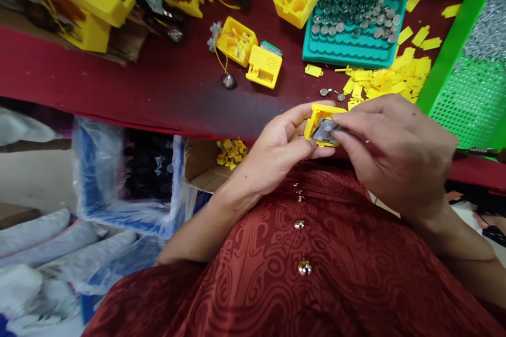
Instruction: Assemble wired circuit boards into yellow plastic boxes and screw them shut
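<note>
My left hand [282,142] holds a small open yellow plastic case [315,114], its fingers wrapped around the left side and underneath. Inside the case sits a tilted circuit board [324,130], dark-edged with a greyish face. The thumb and forefinger of my right hand [395,147] pinch the board's right edge at the case opening. Those fingertips cover part of the board. On the table just beyond my hands lie loose button cells [341,97] and a single yellow cover [313,70].
A teal tray [336,55] of button cells stands behind, beside a pile of yellow covers [407,76]. At right is a green basket [438,73]. Yellow cases [265,67] with wired parts lie left of the tray. Below the table edge are a cardboard box [201,166] and a lined blue crate [98,221].
</note>
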Action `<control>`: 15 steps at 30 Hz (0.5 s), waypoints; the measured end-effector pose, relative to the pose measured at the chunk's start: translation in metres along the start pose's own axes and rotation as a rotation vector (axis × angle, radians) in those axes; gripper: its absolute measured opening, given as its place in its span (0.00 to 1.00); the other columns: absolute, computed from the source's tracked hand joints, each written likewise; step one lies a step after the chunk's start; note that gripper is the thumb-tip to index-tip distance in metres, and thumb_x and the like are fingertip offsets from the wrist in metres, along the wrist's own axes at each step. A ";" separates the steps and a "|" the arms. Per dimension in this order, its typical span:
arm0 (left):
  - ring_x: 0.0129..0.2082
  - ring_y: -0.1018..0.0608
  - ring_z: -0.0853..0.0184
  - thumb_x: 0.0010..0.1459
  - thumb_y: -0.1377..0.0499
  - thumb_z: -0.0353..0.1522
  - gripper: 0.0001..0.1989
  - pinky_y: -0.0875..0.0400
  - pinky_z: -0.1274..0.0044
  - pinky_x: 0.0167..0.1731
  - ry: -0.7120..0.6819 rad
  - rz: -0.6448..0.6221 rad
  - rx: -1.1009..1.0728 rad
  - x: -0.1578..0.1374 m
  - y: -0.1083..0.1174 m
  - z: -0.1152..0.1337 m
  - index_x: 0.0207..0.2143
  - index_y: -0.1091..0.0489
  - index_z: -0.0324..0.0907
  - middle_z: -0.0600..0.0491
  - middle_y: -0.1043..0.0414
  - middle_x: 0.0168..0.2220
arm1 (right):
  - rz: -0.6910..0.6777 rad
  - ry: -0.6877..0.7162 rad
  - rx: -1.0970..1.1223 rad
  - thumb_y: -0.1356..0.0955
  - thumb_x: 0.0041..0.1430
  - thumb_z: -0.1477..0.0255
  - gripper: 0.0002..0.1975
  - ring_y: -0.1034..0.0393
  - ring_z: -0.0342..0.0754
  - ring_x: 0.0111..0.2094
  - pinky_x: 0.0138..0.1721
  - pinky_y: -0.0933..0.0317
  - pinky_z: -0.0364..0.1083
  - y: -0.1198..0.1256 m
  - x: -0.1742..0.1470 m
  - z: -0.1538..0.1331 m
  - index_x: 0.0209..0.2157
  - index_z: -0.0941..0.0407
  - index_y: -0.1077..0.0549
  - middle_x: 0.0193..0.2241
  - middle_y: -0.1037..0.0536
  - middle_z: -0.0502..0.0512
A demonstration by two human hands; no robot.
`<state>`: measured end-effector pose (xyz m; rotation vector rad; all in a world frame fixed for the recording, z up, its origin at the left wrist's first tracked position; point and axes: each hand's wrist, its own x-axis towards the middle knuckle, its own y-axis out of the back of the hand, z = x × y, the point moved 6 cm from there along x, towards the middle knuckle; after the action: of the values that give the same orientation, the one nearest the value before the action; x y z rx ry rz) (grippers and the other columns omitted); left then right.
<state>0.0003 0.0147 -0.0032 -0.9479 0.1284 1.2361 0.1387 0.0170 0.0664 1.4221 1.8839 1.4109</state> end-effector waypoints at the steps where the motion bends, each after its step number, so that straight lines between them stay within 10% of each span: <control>1: 0.57 0.17 0.59 0.53 0.31 0.22 0.21 0.18 0.76 0.51 -0.002 -0.001 0.008 0.000 0.000 0.000 0.50 0.20 0.41 0.50 0.17 0.52 | 0.015 0.005 0.008 0.32 0.73 0.74 0.07 0.22 0.49 0.42 0.44 0.26 0.49 0.000 0.000 0.001 0.43 0.52 0.20 0.39 0.18 0.54; 15: 0.50 0.15 0.61 0.62 0.27 0.35 0.22 0.15 0.76 0.46 -0.050 -0.033 0.028 0.002 -0.002 -0.001 0.56 0.22 0.41 0.48 0.17 0.50 | 0.168 -0.066 0.187 0.30 0.72 0.73 0.08 0.22 0.46 0.41 0.42 0.25 0.48 -0.001 0.000 0.014 0.39 0.51 0.18 0.38 0.18 0.55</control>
<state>0.0026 0.0150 -0.0041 -0.8913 0.0898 1.2232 0.1487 0.0237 0.0595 1.7302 1.9349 1.2709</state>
